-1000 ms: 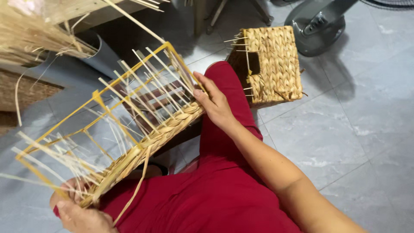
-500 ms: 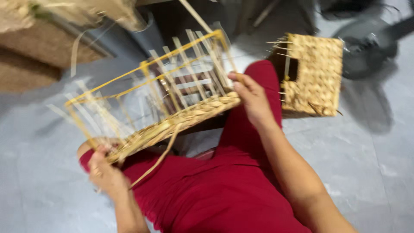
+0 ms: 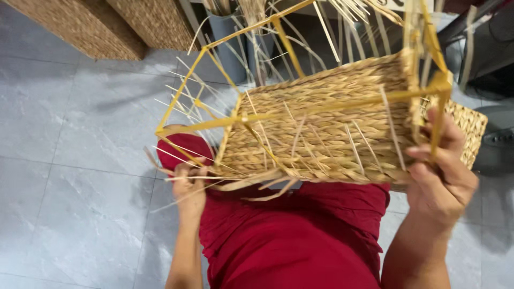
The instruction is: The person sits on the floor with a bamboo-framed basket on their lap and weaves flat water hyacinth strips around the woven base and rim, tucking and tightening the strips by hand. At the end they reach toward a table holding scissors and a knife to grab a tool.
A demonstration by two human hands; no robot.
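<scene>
A half-woven straw basket [image 3: 326,128] on a yellow wire frame [image 3: 321,109] is tilted up over my lap, its woven bottom facing me. Thin pale reed stakes stick out from its sides. My left hand [image 3: 188,188] grips the frame's lower left corner, among loose straw ends. My right hand [image 3: 441,171] holds the right end, fingers curled round a yellow upright bar. My legs in red cloth [image 3: 300,235] lie under the basket.
Woven panels [image 3: 107,24] lean at the top left on the grey tiled floor [image 3: 69,160]. Grey tubes holding reeds [image 3: 233,43] stand behind the basket. Another woven piece [image 3: 466,128] shows behind my right hand, with a dark fan base [image 3: 495,136] at the right edge.
The basket frame has been turned and tipped up, so its woven bottom now faces me. Both hands kept hold of its ends. The view has shifted closer.
</scene>
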